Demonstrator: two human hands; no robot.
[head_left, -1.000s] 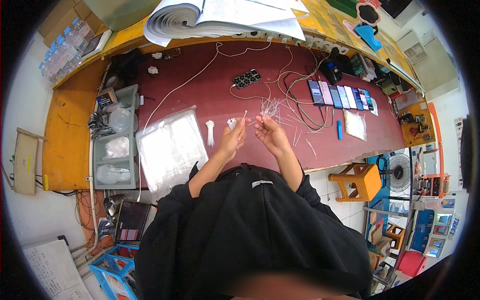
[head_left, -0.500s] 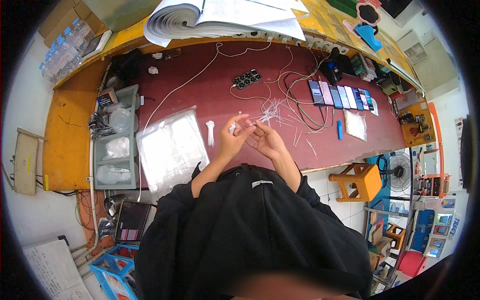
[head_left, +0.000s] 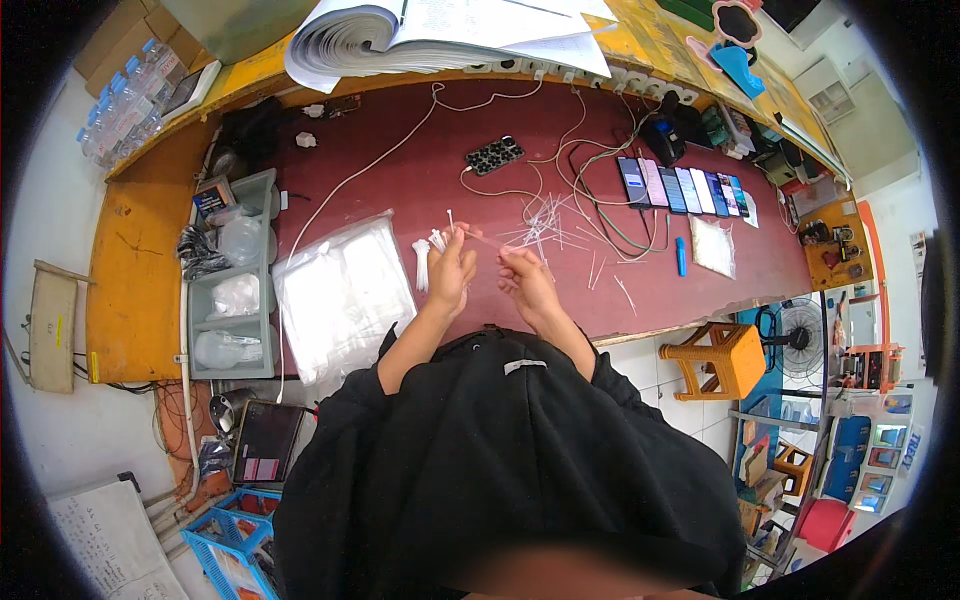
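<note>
My left hand (head_left: 452, 277) is closed round a small bunch of white cable ties (head_left: 437, 240), their heads poking out beside the fingers. One thin tie end (head_left: 450, 217) sticks up above its fingertips. To the right, my right hand (head_left: 530, 282) is closed in a pinch on a thin, pale strip (head_left: 482, 237), apparently a cable tie, stretched between both hands. A bundle of white cable ties (head_left: 421, 268) lies on the dark red table just left of my left hand. Loose white ties (head_left: 545, 222) are scattered beyond my right hand.
Clear plastic bags (head_left: 345, 290) lie at the left, by a grey divided bin (head_left: 232, 340). Several phones (head_left: 680, 190) stand in a row at the right, near a blue marker (head_left: 681, 257) and a bag of white pieces (head_left: 712, 248). A patterned phone (head_left: 495, 156) lies farther back among cables.
My hands have moved apart, the left one shifting slightly left. A thin strip now spans between them, and both hands have turned, with fingers more tightly curled.
</note>
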